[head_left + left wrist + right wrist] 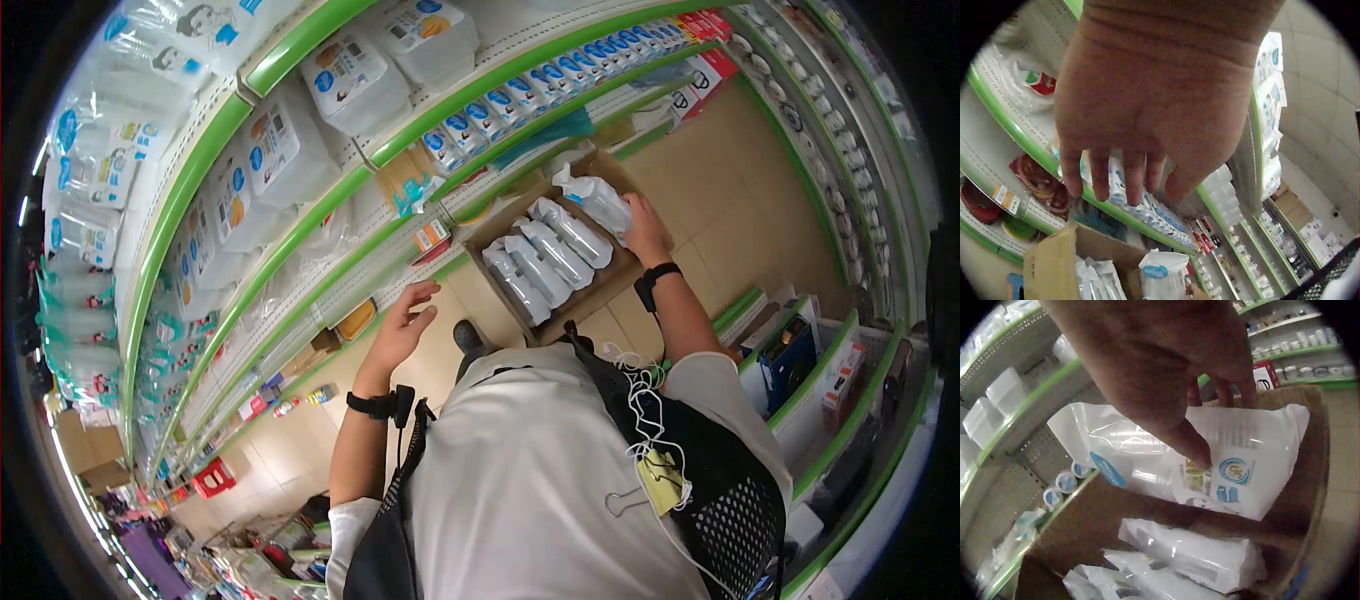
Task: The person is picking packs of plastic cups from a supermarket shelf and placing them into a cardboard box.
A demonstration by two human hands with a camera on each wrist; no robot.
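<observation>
Head view, nearest first: white shirt (530, 470), with a black mesh bag (735, 500) on its right side. A white cable (640, 400) and a yellow clip (662, 480) hang across it. A dark shoe (468, 335) sits just on the near side of the cardboard box (590, 295).

The left hand (405, 325) is raised in the air to the left of the box, apart from it. Its fingers (1100, 181) are straight and slightly spread, thumb out, holding and touching nothing.

The right hand (645, 232) is at the far right corner of the box and grips a clear plastic pack (598, 200) with a blue label. In the right wrist view the thumb (1194, 447) presses on the front of the pack and the other fingers curl over its top edge. The pack is held up over the inside of the box. Cannot tell whether it touches the box wall.

Inside the box, more packs (545, 255) of the same kind lie side by side. The box stands on a tan tiled floor (720, 190).

Beyond the box, to its left:
- green-edged shelves (300, 240)
- a row of blue-labelled tubs (520, 95)
- stacked white containers (350, 80) higher up

Across the aisle, right of the box, is another shelf unit (830, 150). Its goods are too small to make out.
</observation>
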